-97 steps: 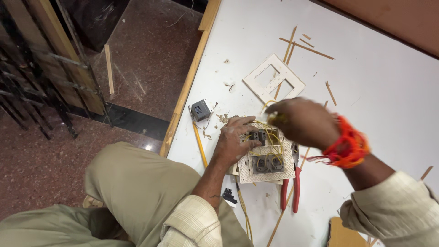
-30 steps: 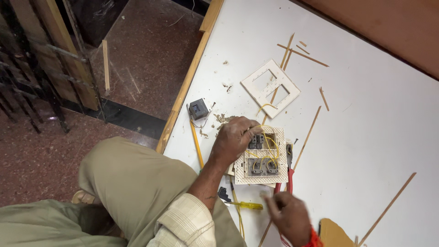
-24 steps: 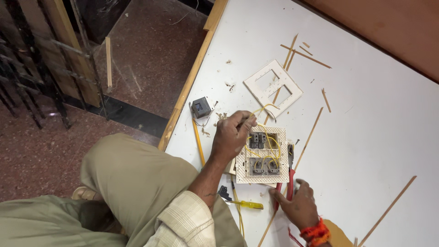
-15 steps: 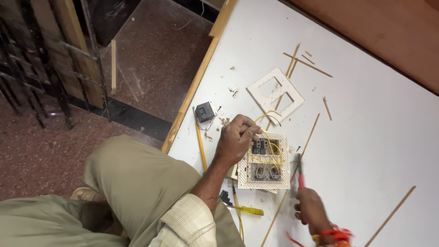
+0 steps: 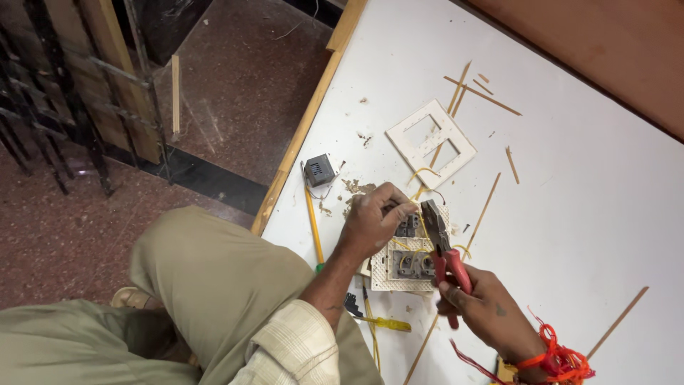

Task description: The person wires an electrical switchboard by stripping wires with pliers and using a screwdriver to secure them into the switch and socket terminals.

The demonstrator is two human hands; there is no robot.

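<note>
My left hand (image 5: pixel 372 222) presses down on a white switch plate (image 5: pixel 403 265) lying back side up, with grey modules and yellow wires showing. My right hand (image 5: pixel 479 305) grips red-handled pliers (image 5: pixel 440 238), whose grey jaws reach up over the plate's right edge next to my left fingers and a yellow wire. A red and orange thread band (image 5: pixel 560 356) is tied on my right wrist.
A white cover frame (image 5: pixel 430 134) lies farther up the white board (image 5: pixel 584 185). A small grey module (image 5: pixel 320 170) sits near the board's wooden left edge. A yellow-handled screwdriver (image 5: pixel 383 322), a yellow pencil-like stick (image 5: pixel 313 222) and several thin wooden strips lie around. My knee (image 5: pixel 206 264) is at the left.
My right hand went down to the red pliers lying right of the plate, picked them up and brought their jaws to the plate. My left hand has stayed on the plate.
</note>
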